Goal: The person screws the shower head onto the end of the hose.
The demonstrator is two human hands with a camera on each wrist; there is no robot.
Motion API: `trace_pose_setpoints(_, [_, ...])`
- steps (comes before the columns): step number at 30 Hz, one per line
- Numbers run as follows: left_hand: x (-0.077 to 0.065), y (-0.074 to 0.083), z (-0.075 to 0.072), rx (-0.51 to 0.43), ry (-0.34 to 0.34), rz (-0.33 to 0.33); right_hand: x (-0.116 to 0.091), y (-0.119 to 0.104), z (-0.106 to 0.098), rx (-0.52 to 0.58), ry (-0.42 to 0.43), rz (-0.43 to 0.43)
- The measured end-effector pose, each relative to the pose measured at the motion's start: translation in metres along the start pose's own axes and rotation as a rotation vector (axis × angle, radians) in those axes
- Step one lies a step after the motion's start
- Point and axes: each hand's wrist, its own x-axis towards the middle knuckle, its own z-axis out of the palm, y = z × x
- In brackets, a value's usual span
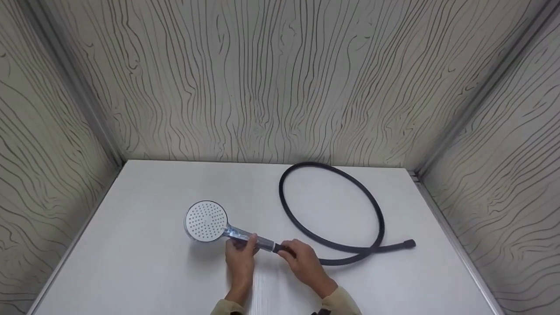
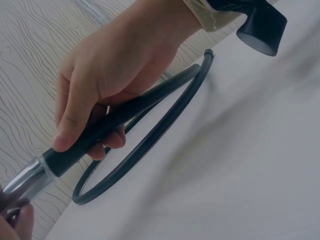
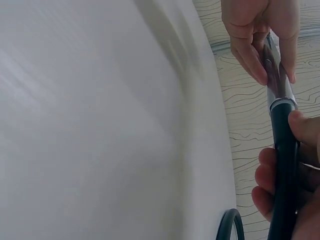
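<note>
Showerhead (image 1: 206, 221) and black hose (image 1: 380, 214), meeting above a white table (image 1: 144, 210).
Left hand (image 1: 240, 262) is pinching the chrome handle (image 1: 264, 243) between thumb and fingers; right hand (image 1: 304, 264) is curling round the hose's near end, which is touching the handle's base. The white perforated face is pointing upward, to the left of both hands. On the right, the hose is looping over the tabletop (its free end is lying just past the crossing).
</note>
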Motion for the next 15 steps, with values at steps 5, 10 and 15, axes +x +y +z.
trace_pose_setpoints(5, [-0.0001, 0.0015, -0.0002, 0.010, 0.008, -0.011, -0.0017, -0.0008, 0.0002, 0.057, 0.033, 0.005])
trace_pose_setpoints(10, [-0.0015, 0.0019, 0.0008, 0.008, 0.009, -0.011, -0.0018, 0.0007, 0.0017, 0.040, 0.055, 0.030])
trace_pose_setpoints(15, [-0.0036, 0.0017, 0.0004, -0.004, 0.025, -0.017, -0.0016, -0.0002, 0.0025, 0.007, 0.052, 0.021])
